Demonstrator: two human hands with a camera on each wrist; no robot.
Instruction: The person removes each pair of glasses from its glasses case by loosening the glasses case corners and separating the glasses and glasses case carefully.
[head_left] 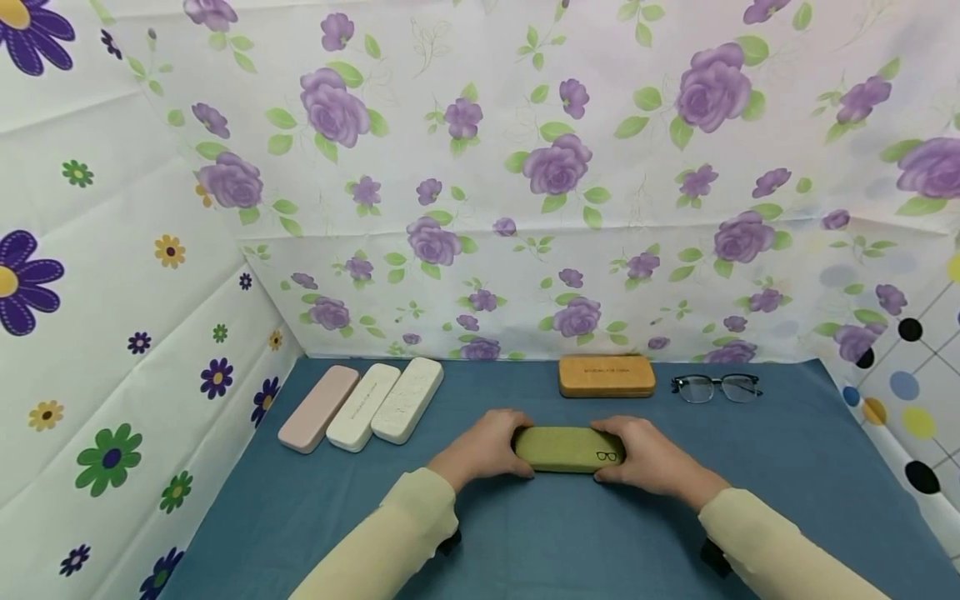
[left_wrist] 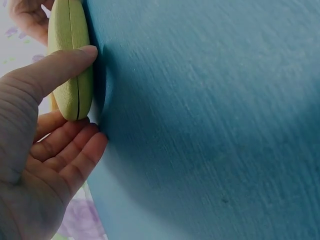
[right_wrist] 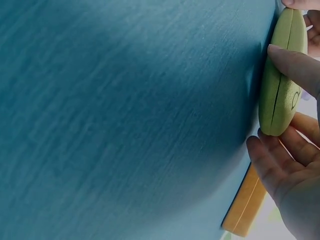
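A green glasses case (head_left: 567,449) with a small glasses print at its right end lies crosswise between both hands, its lid closed. My left hand (head_left: 491,450) grips the left end, the thumb on the near side and the fingers behind. At the other end my right hand (head_left: 643,454) holds it the same way. In the left wrist view the thumb presses the green case (left_wrist: 72,95) close to its seam. The right wrist view shows the right thumb across the seam of the green case (right_wrist: 282,75), with fingers curved around its end.
Behind the hands lie an orange glasses case (head_left: 607,377) and black-rimmed glasses (head_left: 717,387). A pink case (head_left: 318,409) and two white cases, a middle one (head_left: 363,407) and a right one (head_left: 408,401), lie at left on the blue cloth (head_left: 525,542). Flowered sheets (head_left: 510,200) stand around.
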